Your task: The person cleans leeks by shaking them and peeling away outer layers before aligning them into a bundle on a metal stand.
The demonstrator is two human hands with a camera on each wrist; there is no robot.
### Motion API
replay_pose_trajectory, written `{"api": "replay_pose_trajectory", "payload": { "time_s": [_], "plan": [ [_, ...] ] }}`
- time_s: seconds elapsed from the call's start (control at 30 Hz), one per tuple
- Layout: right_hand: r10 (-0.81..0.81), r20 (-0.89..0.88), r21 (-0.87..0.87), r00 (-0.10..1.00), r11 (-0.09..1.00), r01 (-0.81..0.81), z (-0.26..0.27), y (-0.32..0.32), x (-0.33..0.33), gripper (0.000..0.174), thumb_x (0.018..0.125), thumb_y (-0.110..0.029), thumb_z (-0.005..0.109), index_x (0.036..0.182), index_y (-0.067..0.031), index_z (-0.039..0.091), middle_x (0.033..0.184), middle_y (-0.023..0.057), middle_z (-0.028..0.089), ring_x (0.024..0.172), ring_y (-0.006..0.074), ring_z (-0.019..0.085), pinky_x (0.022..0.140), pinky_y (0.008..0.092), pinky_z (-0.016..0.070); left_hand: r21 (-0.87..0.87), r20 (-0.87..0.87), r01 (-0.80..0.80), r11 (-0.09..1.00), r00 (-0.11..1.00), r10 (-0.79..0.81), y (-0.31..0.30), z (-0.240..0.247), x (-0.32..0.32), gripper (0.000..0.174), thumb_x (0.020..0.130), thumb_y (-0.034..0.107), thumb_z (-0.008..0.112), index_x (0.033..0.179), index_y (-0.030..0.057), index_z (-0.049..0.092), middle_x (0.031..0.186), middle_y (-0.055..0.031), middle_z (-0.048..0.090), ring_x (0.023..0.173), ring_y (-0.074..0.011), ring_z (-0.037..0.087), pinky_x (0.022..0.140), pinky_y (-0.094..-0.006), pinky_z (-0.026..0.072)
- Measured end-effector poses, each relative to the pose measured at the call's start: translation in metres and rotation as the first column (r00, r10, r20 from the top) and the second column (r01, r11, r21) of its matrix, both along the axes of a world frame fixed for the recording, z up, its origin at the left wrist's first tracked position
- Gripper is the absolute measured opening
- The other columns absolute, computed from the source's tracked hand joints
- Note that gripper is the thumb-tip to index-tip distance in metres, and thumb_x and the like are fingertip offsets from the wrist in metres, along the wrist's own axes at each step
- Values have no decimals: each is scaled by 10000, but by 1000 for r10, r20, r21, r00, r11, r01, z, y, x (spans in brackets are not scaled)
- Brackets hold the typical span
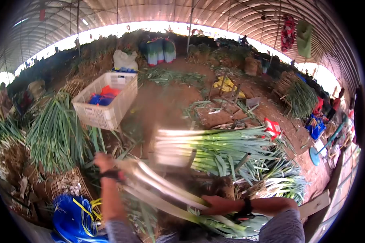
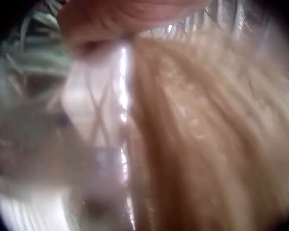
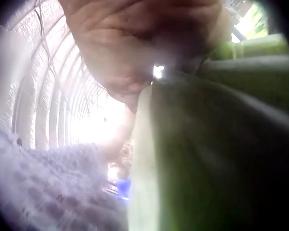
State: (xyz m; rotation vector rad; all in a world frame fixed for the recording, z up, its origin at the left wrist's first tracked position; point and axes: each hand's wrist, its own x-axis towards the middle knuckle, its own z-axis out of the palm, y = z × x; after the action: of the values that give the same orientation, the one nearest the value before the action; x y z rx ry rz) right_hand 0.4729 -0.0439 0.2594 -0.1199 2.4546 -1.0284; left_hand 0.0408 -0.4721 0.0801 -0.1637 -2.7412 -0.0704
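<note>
Several long leeks slant across the front of the head view, white ends at the left, green leaves at the lower right. The left hand is at their root end, blurred; in the left wrist view that hand lies against the brownish outer layers. Around the stalks where white turns green, the right hand is curled; the right wrist view shows this hand gripping green leaves. Beyond them, a pile of leeks lies with its white ends to the left.
A cream plastic crate with red and blue items stands at the upper left, beside a heap of green leaves. Blue bags with yellow straps lie at the lower left. More leeks are at the right, near a wooden board.
</note>
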Motion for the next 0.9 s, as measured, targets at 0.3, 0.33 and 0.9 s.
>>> {"api": "replay_pose_trajectory", "payload": {
  "time_s": [0.3,0.33,0.9],
  "plan": [
    [-179,-96,-21,979,984,178,14,76,-30,613,840,-277,750,1321,8,500,1041,186,670,956,246,640,859,378,525,678,-303,548,491,816,-492,64,174,138,678,819,85,765,1412,35,438,1426,-134,461,1318,-266,448,1119,-387,364],
    [-205,-67,-64,977,978,200,21,75,-39,617,839,-242,753,1335,16,492,1066,173,667,969,229,628,866,376,524,604,-271,652,460,710,-650,101,174,160,688,811,134,777,1414,95,448,1480,-108,424,1350,-280,424,1116,-440,375],
    [339,-457,676,822,733,74,76,212,-120,527,679,-99,800,1135,-69,538,926,136,609,825,370,629,709,482,525,253,-172,946,202,249,-953,356,125,111,557,689,155,819,1160,18,557,1082,-165,570,1038,-364,547,928,-442,450]
  ]
}}
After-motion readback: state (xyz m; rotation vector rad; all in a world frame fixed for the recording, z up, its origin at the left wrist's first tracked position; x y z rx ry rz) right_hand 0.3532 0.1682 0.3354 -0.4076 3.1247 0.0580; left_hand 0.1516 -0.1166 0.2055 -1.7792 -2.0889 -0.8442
